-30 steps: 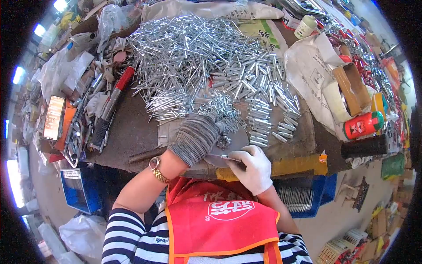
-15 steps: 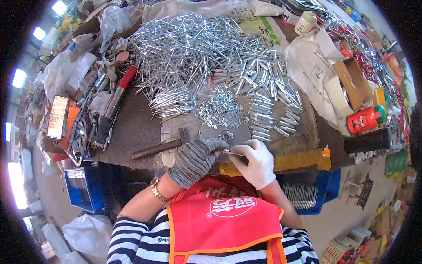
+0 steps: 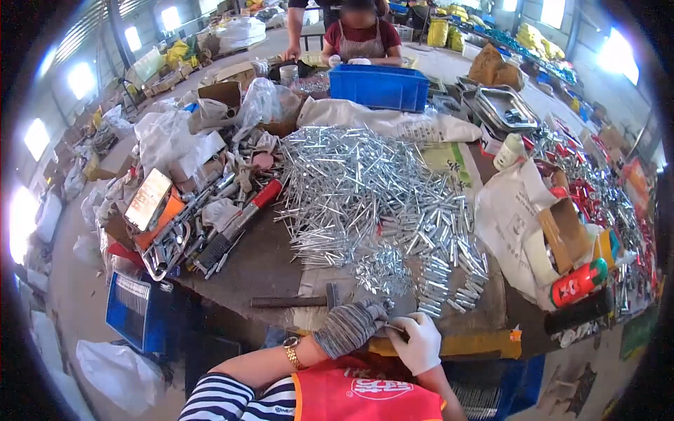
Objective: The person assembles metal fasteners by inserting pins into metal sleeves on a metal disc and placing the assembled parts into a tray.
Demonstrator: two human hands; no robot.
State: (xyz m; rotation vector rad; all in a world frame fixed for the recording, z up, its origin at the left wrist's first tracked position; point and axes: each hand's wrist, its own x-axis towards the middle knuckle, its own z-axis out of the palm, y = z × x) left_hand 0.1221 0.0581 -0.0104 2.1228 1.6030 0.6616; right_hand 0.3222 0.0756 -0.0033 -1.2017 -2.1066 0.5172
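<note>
My left hand (image 3: 351,328), in a grey striped glove, is closed at the front edge of the table with its fingertips bent inward. Close against it, my right hand (image 3: 418,344) in a white glove pinches a small metal piece, mostly covered by the fingers. Whatever the left fingers hold is hidden. Just beyond the hands lie a heap of short metal pins (image 3: 382,272) and rows of thicker metal tubes (image 3: 432,291). A hammer (image 3: 288,302) rests left of my left hand. Behind these spreads a large pile of long metal rods (image 3: 351,175).
A blue bin (image 3: 379,88) stands at the far side, with a co-worker (image 3: 361,42) seated behind it. A phone (image 3: 148,200) and tools lie left. On the right are a red-green can (image 3: 578,283) and a cardboard box (image 3: 564,235).
The camera view has tilted up and turned left, bringing the co-worker and the blue bin into sight. My hands stay together at the table edge, fingers still closed.
</note>
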